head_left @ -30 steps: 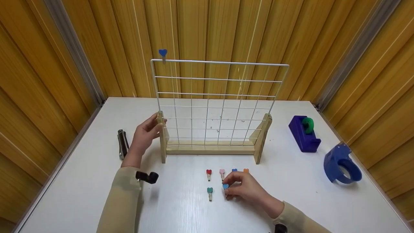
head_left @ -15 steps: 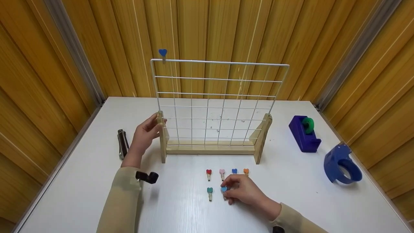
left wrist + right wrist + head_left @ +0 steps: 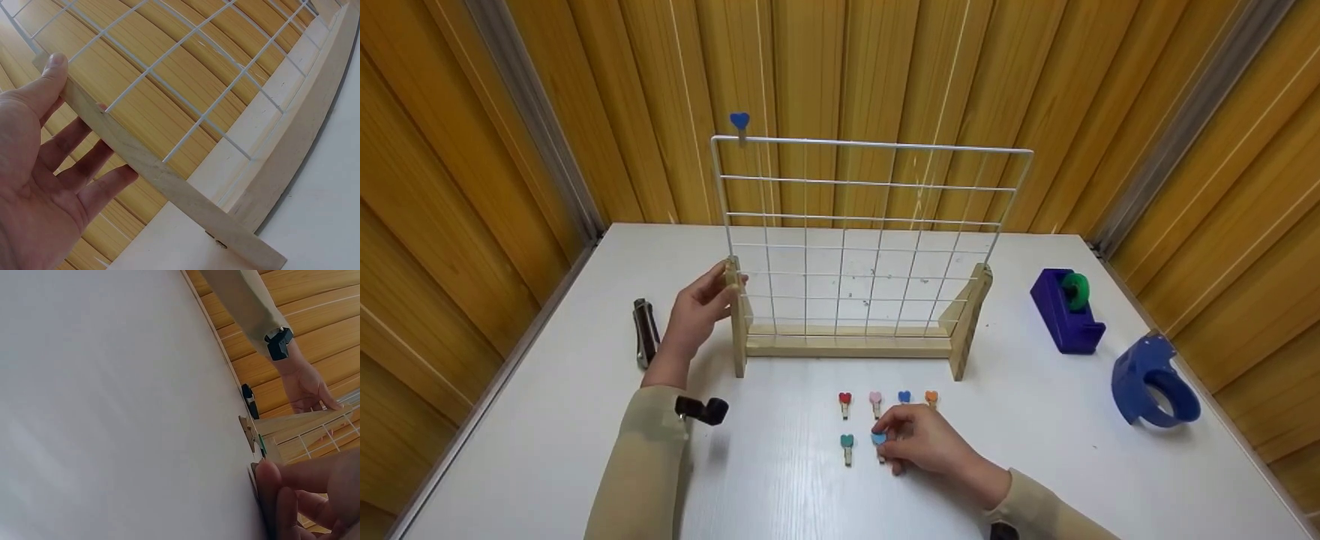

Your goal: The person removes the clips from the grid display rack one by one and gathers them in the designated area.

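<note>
In the head view my left hand [image 3: 694, 319] grips the left wooden upright [image 3: 737, 330] of a stand that carries a white wire grid [image 3: 870, 143]. The left wrist view shows its thumb on the near face and the other fingers behind the wood. Lower right, my right hand [image 3: 930, 442] pinches a clothespin with a light blue heart [image 3: 878, 438] at the tabletop, partly covered by the fingers. Left of it lies a clothespin with a green heart [image 3: 847, 442]. Behind are heart clothespins in red [image 3: 845, 399], pink [image 3: 875, 397], blue [image 3: 904, 396] and orange [image 3: 931, 397].
A clothespin with a dark blue heart [image 3: 740, 120] stands on the grid's top bar, near its left corner. At right are a purple tape dispenser [image 3: 1065, 319] and a blue ring-shaped tape holder [image 3: 1132, 382]. A dark stapler-like tool [image 3: 646, 334] lies at left. Wood-patterned walls enclose the table.
My right hand has shifted slightly left and toward me with the light blue clothespin, uncovering more of the blue and orange ones. The left hand keeps its hold on the upright.
</note>
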The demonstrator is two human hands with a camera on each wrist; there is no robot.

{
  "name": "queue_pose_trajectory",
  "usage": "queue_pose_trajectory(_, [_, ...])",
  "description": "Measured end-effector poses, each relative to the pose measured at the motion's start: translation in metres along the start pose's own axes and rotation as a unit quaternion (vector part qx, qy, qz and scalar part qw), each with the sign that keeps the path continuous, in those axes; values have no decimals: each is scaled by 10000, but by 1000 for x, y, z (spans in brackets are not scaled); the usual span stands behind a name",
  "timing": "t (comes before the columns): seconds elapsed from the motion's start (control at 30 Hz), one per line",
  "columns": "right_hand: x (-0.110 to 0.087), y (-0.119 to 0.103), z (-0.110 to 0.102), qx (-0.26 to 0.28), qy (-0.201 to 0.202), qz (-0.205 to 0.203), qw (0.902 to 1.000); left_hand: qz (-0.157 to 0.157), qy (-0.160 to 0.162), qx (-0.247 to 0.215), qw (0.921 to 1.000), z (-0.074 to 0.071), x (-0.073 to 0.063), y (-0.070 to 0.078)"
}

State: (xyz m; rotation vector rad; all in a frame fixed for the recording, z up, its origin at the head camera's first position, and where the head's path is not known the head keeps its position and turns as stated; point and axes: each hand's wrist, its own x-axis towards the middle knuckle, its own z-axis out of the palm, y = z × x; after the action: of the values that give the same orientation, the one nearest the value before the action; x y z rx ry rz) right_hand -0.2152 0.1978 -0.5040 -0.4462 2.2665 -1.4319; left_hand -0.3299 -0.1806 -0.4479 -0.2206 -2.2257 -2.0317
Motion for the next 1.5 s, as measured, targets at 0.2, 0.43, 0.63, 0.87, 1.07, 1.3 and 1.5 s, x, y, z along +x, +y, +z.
queue_pose_trajectory(0.2, [-1,1,-1,-33,37,-40,10000,27,-6,-41,10000,0,2,0])
queue_pose_trajectory(0.43, [-5,-1,-7,-268,255,-10,9993,25,-12,-28,10000,0,2,0])
queue_pose_trajectory(0.63, [-9,-11,-16,-225,275,-209,9992,1,-40,61,10000,0,1,-1])
queue_pose_trajectory(0.87, [-11,-30,-25,-431,454,-615,9961,-24,-21,99,9999,1,0,1])
queue_pose_trajectory(1.07, [-9,-47,-30,-511,494,-817,9941,-71,5,95,9999,1,0,3])
queue_pose_trajectory(1.3, [-3,-71,-32,-452,499,-1132,9913,36,-8,-21,10000,0,1,0])
queue_pose_trajectory(1.5, [1,-99,-34,-553,483,-1467,9865,45,17,105,9999,0,1,-2])
